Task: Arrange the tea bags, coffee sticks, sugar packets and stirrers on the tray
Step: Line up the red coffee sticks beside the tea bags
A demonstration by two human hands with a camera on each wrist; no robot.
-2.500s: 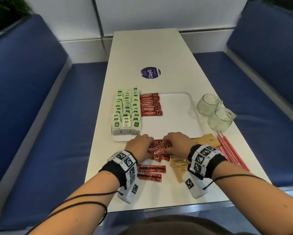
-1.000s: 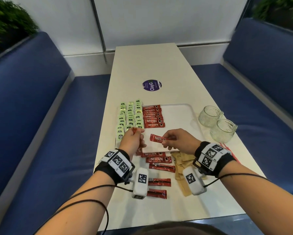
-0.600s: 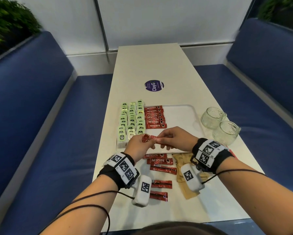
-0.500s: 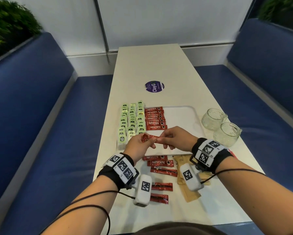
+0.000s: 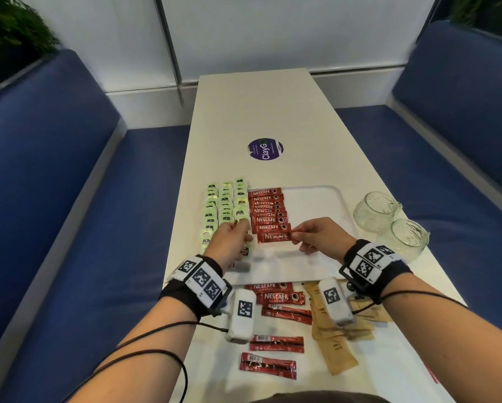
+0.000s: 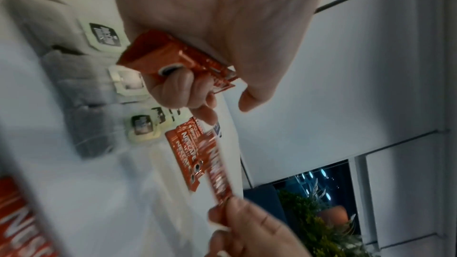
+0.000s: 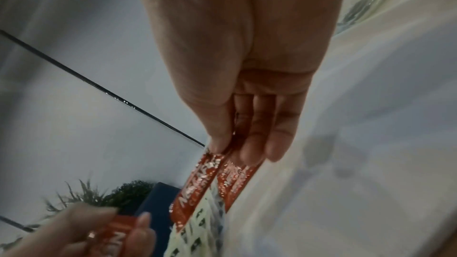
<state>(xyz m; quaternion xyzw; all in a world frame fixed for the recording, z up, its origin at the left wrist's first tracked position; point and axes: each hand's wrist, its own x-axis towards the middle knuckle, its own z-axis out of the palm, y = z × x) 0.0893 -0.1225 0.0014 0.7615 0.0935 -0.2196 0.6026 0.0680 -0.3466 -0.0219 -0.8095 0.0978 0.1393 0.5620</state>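
Observation:
A white tray (image 5: 316,199) holds three rows of green tea bags (image 5: 226,205) on its left and a column of red coffee sticks (image 5: 268,210) beside them. My right hand (image 5: 310,237) pinches the right end of one red coffee stick (image 5: 274,237) at the near end of that column. In the right wrist view its thumb and fingers (image 7: 257,140) clamp that stick (image 7: 195,185). My left hand (image 5: 232,239) hovers over the tea bags and grips a small bunch of coffee sticks (image 6: 173,60). Loose coffee sticks (image 5: 278,298) and brown sugar packets (image 5: 334,330) lie on the table near me.
Two glass mugs (image 5: 389,219) stand right of the tray. A purple round sticker (image 5: 265,148) marks the table farther back. Blue benches (image 5: 69,228) flank the narrow white table (image 5: 258,112). More sticks (image 5: 268,365) lie by the near edge.
My right hand took one stick from the bunch in my left hand and carried it forward to the near end of the column on the tray. The left hand moved left over the tea bags.

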